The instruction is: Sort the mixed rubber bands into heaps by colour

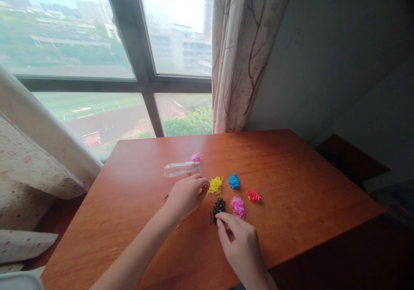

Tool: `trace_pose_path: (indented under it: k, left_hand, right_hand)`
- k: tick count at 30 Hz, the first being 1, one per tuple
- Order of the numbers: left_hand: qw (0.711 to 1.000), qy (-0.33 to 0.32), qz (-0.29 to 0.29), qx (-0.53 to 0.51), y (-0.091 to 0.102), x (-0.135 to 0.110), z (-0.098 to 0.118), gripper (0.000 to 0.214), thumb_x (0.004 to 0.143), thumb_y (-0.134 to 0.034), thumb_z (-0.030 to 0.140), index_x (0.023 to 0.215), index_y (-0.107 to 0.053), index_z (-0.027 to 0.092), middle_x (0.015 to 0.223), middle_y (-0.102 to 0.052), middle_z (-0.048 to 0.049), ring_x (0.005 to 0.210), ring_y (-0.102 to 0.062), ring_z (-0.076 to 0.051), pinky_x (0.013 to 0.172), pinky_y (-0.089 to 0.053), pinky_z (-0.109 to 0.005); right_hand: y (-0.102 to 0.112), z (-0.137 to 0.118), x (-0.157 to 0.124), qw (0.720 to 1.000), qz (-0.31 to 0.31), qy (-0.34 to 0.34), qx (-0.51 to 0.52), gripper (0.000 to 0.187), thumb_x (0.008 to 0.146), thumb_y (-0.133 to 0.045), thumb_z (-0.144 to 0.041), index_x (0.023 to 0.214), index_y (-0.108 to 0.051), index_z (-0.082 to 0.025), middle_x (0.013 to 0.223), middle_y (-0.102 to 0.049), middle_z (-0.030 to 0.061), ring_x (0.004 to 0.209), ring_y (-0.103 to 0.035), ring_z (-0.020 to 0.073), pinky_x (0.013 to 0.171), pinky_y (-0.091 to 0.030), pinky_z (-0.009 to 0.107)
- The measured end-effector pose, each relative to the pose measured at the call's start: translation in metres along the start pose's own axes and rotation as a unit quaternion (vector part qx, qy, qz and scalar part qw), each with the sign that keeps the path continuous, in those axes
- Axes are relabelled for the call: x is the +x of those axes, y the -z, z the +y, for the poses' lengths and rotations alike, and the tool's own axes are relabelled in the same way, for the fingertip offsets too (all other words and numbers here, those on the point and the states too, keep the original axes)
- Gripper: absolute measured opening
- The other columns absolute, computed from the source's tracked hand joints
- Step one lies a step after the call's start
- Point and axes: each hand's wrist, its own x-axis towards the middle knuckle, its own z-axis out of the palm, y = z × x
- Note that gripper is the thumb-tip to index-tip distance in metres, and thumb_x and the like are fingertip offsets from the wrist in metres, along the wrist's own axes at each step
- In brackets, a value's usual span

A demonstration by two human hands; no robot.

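Note:
Small heaps of tiny rubber bands lie on a wooden table (291, 186): yellow (215, 185), blue (233, 180), red (254, 195), pink (238, 206) and black (219, 207). My right hand (241, 242) pinches at the near edge of the black heap, fingers closed together. My left hand (187, 195) is curled just left of the yellow heap, fingertips pressed together; what they hold is hidden. A clear plastic bottle (179, 168) lies on its side behind my left hand, with a pink clump (196, 156) at its mouth.
A window (129, 65) and a patterned curtain (242, 52) stand behind the table. A cushion or bedding (29, 165) lies at the left. A dark low surface (352, 156) sits to the right, beside the table's edge.

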Motion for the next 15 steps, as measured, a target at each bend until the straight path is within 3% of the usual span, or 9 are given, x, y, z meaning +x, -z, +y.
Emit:
trace_pose_path:
  k: [4,8,15]
  left_hand:
    - [1.000,0.002,-0.014,0.020,-0.005,0.017,0.000,0.019,0.086,-0.054,0.017,0.083,-0.072,0.022,0.083,-0.069,-0.0049,0.072,-0.066,-0.019,0.063,-0.043,-0.025]
    - [0.999,0.012,-0.010,0.028,-0.008,0.020,-0.002,0.020,0.087,-0.055,0.021,0.098,-0.071,0.023,0.092,-0.071,-0.0062,0.075,-0.067,-0.020,0.066,-0.045,-0.026]
    - [0.999,0.033,0.007,0.024,0.010,-0.012,-0.019,0.022,0.091,-0.050,0.025,0.100,-0.069,0.023,0.099,-0.073,-0.0067,0.088,-0.068,-0.022,0.070,-0.047,-0.028]
  right_hand:
    - [-0.004,-0.006,-0.004,1.000,-0.017,0.015,0.006,0.027,0.096,-0.043,-0.019,0.097,-0.070,-0.022,0.080,-0.071,0.0039,0.068,-0.067,0.0165,0.068,-0.049,0.024]
    - [-0.005,-0.009,-0.005,0.999,-0.022,0.022,0.007,0.027,0.096,-0.043,-0.019,0.097,-0.070,-0.022,0.078,-0.070,0.0035,0.067,-0.067,0.0165,0.067,-0.049,0.023]
    - [-0.010,-0.012,-0.008,0.999,-0.030,0.024,0.002,0.025,0.094,-0.045,-0.018,0.094,-0.070,-0.023,0.074,-0.069,0.0021,0.065,-0.067,0.0156,0.065,-0.047,0.022]
